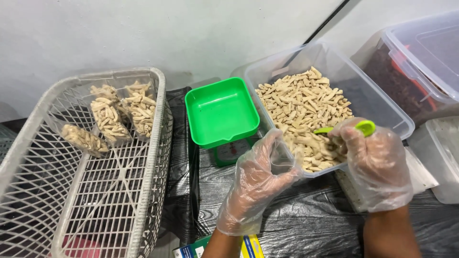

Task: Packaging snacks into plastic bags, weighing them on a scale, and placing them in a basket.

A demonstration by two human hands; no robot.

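Scoop [362,127] in R hand [377,165]

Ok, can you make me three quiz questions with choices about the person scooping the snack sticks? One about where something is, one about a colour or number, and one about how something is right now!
1. Where are the filled snack packs?
A. in the white basket
B. on the green scale tray
C. in the big tub

2. What colour is the scoop?
A. red
B. green
C. blue

3. What is on the scale tray?
A. a pack
B. loose sticks
C. nothing

Answers:
1 A: the snack packs lie at the far end of the white basket.
2 B: the right hand holds a green scoop in the clear tub of snack sticks.
3 C: the green scale tray is bare.
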